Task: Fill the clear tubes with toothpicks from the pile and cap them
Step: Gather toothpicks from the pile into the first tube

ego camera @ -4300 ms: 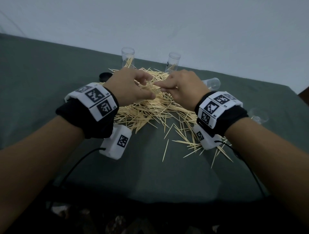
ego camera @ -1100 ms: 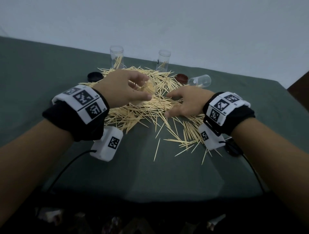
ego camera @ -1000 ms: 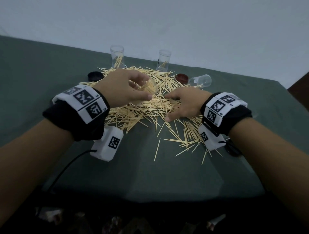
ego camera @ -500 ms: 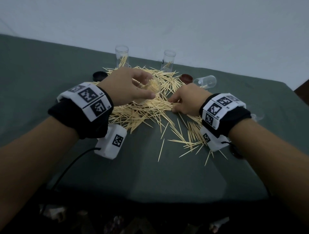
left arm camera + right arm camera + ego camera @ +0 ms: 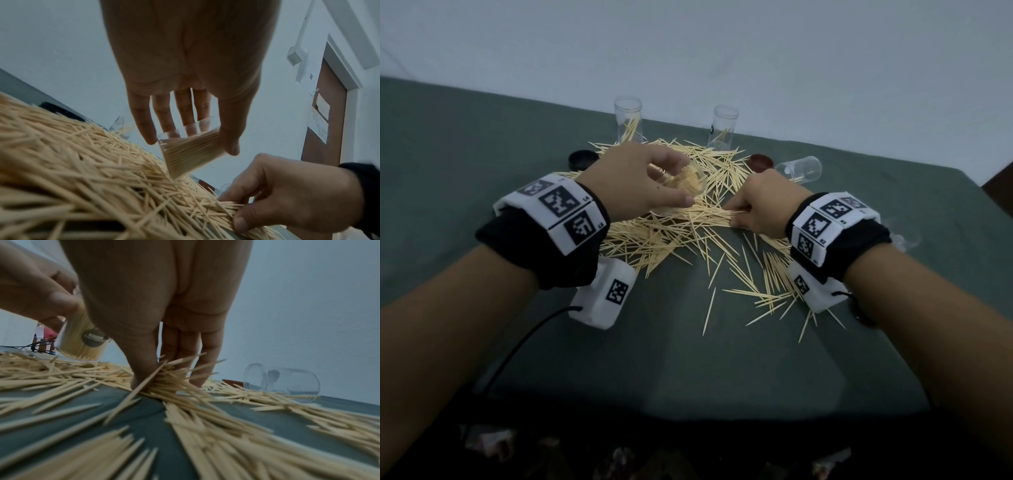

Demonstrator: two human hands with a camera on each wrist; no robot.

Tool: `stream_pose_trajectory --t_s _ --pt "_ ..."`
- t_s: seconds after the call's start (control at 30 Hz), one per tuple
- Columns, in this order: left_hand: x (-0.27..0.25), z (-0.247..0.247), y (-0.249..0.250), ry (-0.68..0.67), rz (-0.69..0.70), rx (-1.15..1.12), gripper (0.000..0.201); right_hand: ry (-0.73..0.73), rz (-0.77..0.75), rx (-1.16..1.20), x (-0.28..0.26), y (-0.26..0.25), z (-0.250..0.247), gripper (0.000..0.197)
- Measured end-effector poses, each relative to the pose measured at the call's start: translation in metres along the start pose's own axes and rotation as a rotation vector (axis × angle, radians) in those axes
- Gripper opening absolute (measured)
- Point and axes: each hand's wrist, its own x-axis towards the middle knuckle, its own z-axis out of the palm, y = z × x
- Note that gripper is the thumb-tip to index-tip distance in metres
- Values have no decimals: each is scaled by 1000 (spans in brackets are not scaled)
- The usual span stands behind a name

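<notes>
Pinching a bunch from pile (image 5: 674, 226) w/ right hand (image 5: 763, 205) | left hand (image 5: 633, 185) holds tilted tube (image 5: 191, 149) | tube mouth just left of bunch

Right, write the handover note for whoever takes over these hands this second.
Left hand holds a tilted clear tube, nearly full of toothpicks, over the pile.
Right hand pinches a bunch of toothpicks on the green cloth.
Two upright tubes at the back hold only a few; one tube lies on its side.
Black cap and brown cap lie loose.
Nothing capped yet: top up, cap, fill the rest.
</notes>
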Motion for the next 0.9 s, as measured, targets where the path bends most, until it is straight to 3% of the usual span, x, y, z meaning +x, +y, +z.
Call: stream_pose_trajectory --t_s 0.5,0.9 --pt "0 -13 -3 71 -45 176 62 97 87 164 -7 10 -12 27" --pt "2 -9 -4 56 -60 300 64 170 -32 220 -15 -5 -31 23"
